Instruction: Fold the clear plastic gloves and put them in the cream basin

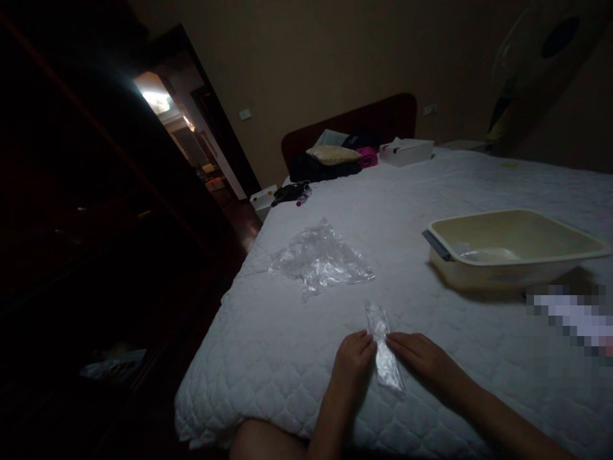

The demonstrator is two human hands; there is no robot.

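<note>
A narrow, folded strip of clear plastic (383, 348) lies on the white quilted bed (268, 345) near its front edge. My left hand (353, 363) rests flat on the quilt at the strip's left side, fingertips touching it. From the right, my right hand (419, 359) lies flat with its fingertips against the same strip. Both hands have their fingers stretched out. A crumpled clear plastic bag (320, 259) sits farther up the bed, apart from both hands.
A cream plastic basin (512, 246) with a dark handle stands on the bed at the right. Folded clothes (332, 160) and a white box (406, 151) lie near the dark red headboard. A dark floor and a lit doorway (191, 137) are at the left.
</note>
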